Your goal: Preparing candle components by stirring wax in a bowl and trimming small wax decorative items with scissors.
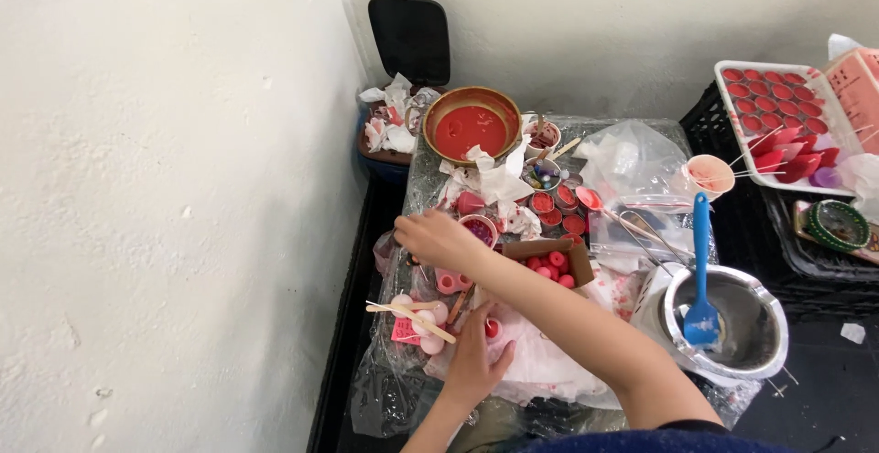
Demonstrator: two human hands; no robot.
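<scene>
The right hand (439,241) reaches across the body toward the left edge of the bench (403,389); its grip is curled downward over small items near a pink mould (449,281), and whether the fingers are closed on anything cannot be told, since the back of the hand hides them. The left hand (476,361) lies below it with the grip spread apart, fingers flat on the crumpled pink-stained plastic sheet (549,371), touching the sheet beside a small red cup (493,328). Just to the left of this hand, wooden sticks (407,311) rest across a cluster of pale pink round pieces (430,329). Behind the right forearm sits a small cardboard box (549,256) holding red and pink pieces. Farther back on the bench stands a large bowl of red liquid (470,126). To the right, a steel pot (732,325) holds a blue spatula (701,279). Well apart, at far right, a white tray of red moulds (778,105) rests on black crates (732,197).
</scene>
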